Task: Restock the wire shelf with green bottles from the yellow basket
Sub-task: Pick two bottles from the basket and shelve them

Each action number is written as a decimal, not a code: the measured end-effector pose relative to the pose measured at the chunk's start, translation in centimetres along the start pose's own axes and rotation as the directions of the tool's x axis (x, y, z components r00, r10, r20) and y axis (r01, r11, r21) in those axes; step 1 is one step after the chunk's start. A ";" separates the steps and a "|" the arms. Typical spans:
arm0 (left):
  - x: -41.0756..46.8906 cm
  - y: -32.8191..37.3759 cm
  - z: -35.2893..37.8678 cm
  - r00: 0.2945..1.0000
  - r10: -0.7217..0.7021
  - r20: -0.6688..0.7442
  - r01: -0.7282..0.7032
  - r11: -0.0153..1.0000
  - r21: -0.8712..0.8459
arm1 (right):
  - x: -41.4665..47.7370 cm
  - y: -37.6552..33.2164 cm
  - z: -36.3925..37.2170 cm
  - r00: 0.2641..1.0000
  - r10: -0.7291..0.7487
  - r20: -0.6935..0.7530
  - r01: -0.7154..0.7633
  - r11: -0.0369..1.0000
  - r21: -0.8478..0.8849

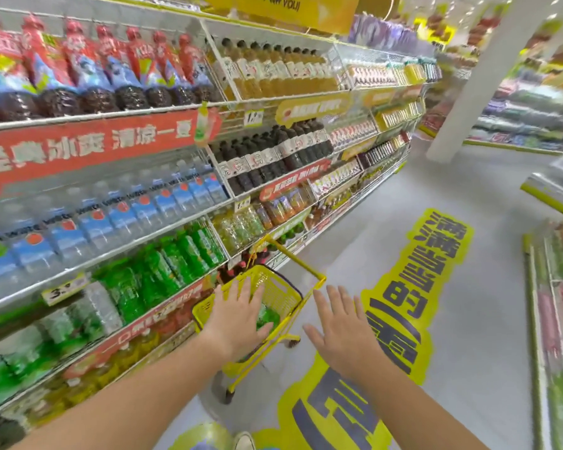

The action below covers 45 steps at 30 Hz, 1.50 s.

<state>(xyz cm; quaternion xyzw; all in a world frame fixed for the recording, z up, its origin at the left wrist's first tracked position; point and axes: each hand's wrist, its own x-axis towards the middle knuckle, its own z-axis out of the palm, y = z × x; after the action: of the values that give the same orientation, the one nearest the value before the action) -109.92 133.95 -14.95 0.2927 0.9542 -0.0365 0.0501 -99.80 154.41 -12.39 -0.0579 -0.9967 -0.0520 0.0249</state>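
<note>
A yellow wheeled basket (278, 289) stands on the floor beside the wire shelf (117, 254), its long handle tilted up to the right. Green bottles (267, 315) lie inside it, partly hidden by my left hand (238, 315). That hand hovers over the basket with fingers spread and holds nothing. To the right of the basket my right hand (340, 329) is stretched out flat above the floor, also holding nothing. A row of green bottles (163, 271) stands on a lower shelf level at the left.
The shelving runs along the left, with cola, water and tea bottles on the levels above. A white pillar (475, 79) rises at the right. Low displays (553, 319) line the right edge. A yellow floor sticker (416, 287) covers the aisle.
</note>
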 end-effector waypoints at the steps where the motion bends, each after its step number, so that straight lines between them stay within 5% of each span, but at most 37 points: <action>1: 2.1 0.2 0.0 1.000 -0.006 -0.004 0.006 1.000 -0.002 | 1.7 0.9 0.2 1.000 -0.007 -0.007 0.007 1.000 -0.011; 13: 18.4 -1.1 0.1 0.995 -0.076 0.070 0.075 0.997 0.020 | 21.4 7.7 4.5 0.979 -0.154 0.134 0.156 0.988 -0.005; 19: 23.3 -2.3 2.7 0.957 -0.244 0.157 0.240 0.970 0.047 | 29.9 8.3 10.0 0.909 -0.339 0.245 0.340 0.940 0.040; 32: 29.0 0.3 12.4 0.639 -0.671 0.376 0.732 0.680 -0.030 | 44.3 9.0 22.1 0.517 -0.727 0.451 0.776 0.621 0.112; 37: 30.2 1.6 19.4 0.563 -0.684 0.464 0.778 0.628 -0.018 | 45.5 7.1 30.5 0.436 -0.744 0.507 0.797 0.581 0.167; 45: 33.2 1.9 33.1 0.501 -0.631 0.592 0.804 0.592 -0.050 | 45.6 5.0 44.6 0.412 -0.736 0.537 0.770 0.596 0.226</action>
<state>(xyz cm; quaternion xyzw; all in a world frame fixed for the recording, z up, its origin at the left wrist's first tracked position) -133.73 150.66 -51.78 -0.1709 0.9281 0.0239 0.3300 -146.43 169.22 -53.62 0.3817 -0.8691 -0.0655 -0.3078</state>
